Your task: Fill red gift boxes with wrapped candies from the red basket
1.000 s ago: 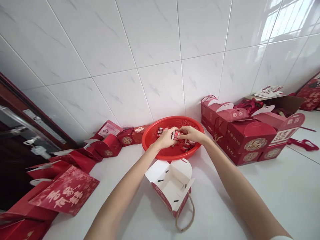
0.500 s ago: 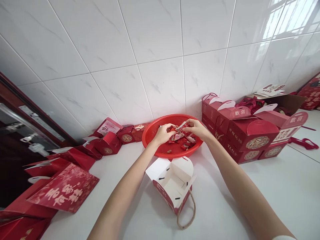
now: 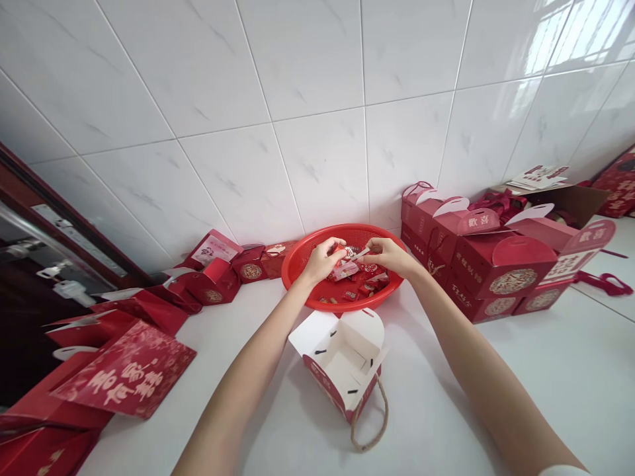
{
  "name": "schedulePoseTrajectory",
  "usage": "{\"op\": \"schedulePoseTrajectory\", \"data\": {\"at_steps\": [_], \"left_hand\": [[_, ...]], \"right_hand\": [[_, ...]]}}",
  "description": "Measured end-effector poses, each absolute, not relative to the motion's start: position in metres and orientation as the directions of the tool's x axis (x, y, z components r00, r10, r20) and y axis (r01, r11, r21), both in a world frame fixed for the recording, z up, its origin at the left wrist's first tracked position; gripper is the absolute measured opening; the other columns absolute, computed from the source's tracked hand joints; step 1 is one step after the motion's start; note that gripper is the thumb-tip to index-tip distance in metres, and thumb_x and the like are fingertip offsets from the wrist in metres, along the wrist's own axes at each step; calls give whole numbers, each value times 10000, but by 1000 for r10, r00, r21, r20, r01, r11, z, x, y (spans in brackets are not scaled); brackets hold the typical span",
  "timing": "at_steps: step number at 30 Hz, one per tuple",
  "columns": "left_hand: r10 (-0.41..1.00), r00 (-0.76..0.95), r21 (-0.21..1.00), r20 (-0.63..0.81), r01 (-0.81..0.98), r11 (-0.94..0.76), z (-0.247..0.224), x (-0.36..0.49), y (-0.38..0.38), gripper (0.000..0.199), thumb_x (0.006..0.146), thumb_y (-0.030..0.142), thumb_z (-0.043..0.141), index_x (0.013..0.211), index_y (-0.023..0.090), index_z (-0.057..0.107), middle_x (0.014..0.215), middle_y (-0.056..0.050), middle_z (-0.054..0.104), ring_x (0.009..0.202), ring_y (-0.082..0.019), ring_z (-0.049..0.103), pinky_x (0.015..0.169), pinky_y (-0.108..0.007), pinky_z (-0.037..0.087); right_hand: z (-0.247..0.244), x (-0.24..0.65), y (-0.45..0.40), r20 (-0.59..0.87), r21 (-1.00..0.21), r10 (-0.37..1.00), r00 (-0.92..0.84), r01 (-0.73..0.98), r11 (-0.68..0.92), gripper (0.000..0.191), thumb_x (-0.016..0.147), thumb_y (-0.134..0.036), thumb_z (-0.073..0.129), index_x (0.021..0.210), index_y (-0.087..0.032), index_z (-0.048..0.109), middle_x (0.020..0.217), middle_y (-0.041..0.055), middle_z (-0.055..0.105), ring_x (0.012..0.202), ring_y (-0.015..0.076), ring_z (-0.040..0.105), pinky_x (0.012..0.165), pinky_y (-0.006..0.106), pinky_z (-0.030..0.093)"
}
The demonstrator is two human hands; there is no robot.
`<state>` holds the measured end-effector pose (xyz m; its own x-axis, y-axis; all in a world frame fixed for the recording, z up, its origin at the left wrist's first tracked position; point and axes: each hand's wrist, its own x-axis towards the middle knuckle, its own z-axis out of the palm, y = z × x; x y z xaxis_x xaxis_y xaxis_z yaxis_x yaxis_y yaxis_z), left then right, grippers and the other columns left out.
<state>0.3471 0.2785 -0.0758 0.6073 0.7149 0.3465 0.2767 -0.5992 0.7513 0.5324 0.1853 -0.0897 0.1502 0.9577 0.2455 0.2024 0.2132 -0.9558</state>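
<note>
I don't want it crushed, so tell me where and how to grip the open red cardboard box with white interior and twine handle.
I'd pinch the open red cardboard box by its near-left wall, coming from the near left: the open top exposes that wall's inner face, while the beige twine handle droops at the near right.

packets (image 3: 373,284) in basket (image 3: 342,306) | carton (image 3: 343,360) before it | stacked boxes (image 3: 489,281) right
</note>
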Motion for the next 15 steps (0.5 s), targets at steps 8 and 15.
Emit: {"op": "schedulePoseTrajectory", "data": {"at_steps": [8,15], "left_hand": [[581,802,608,139,394,-689,-79,348,272,268,710,152,642,961,187,730,1045,-60,754,966,-239,690,877,-326,526],[105,968,314,-230,176,-933,-77,367,257,487,729,158,653,1198,270,718,1274,-56,696,1151,-290,627,934,-357,491]], "right_hand": [[-90,533,185,263,-958,930,255,180,222,427,609,-453,839,869,-203,611,791,20,703,736,187,656,644,293,499],[-94,534,192,267,-962,865,425,163,217,452,611,-488,794,915,-203,618,835,30,696,766,199,650,675,318,509]]}}
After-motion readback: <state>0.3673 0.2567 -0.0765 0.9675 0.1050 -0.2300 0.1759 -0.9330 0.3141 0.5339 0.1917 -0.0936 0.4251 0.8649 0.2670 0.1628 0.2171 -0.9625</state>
